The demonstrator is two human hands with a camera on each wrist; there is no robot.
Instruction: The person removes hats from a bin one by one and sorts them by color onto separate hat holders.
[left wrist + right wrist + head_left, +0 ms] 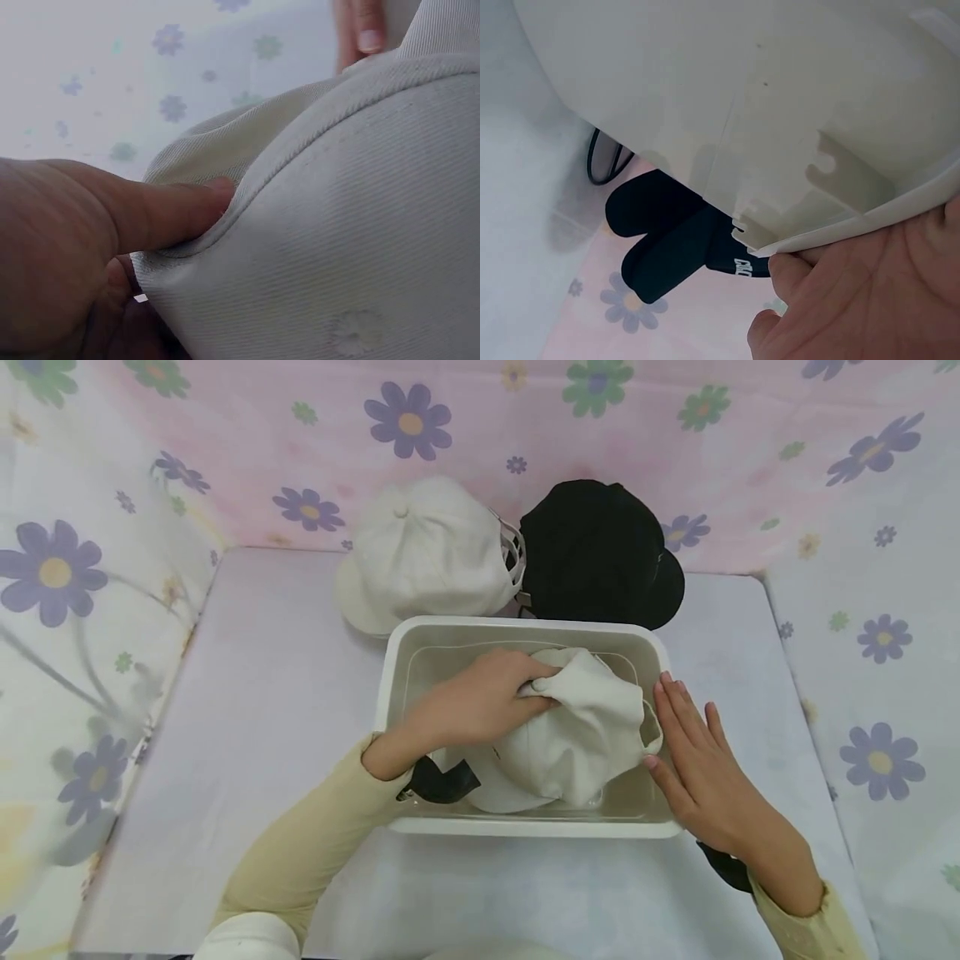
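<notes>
A cream baseball cap (577, 727) lies in a white plastic bin (525, 828), its brim towards the near left. My left hand (480, 697) reaches over the bin and pinches the cap's fabric between thumb and fingers. From the left wrist view, the thumb presses inside a fold of the cap (352, 202), by a stitched seam. On the right, my right hand (701, 764) rests with extended fingers along the bin's side wall, the thumb tip near the cap's back strap. The palm lies against the bin's outside edge in the right wrist view.
Behind the bin stand another cream cap (435, 547) on the left and a black cap (596, 552) on the right, close together. A flowered cloth (480, 418) walls the white table (247, 693) at the back and both sides. Black bands circle both wrists.
</notes>
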